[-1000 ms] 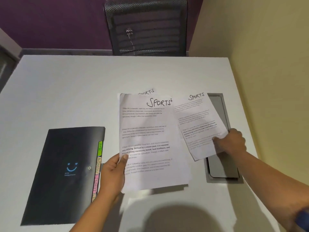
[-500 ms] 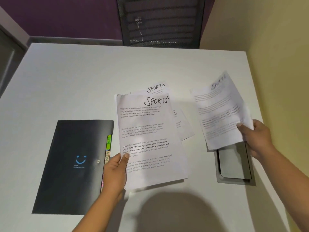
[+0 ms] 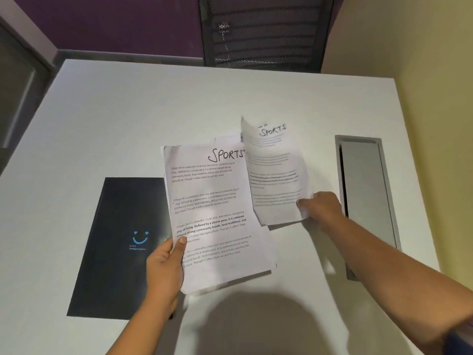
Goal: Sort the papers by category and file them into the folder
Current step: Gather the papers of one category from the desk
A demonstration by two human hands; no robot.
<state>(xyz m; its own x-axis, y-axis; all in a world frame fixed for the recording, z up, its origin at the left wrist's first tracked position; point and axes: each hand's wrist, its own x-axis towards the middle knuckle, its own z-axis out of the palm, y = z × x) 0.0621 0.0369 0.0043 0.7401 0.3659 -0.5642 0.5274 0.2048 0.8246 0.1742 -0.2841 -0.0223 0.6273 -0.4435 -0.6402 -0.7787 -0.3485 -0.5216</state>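
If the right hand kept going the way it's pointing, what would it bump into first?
Probably the stack of Sports papers held by the left hand. The right hand, gripping a single Sports sheet, points left toward it, though depth is uncertain.

A black folder [image 3: 120, 242] with a small blue smiley lies closed and flat at the left. Just right of it, overlapping its edge, is a tilted stack of printed sheets [image 3: 217, 216] headed "SPORTS". A single "SPORTS" sheet [image 3: 273, 175], curled, overlaps the stack's far right corner.
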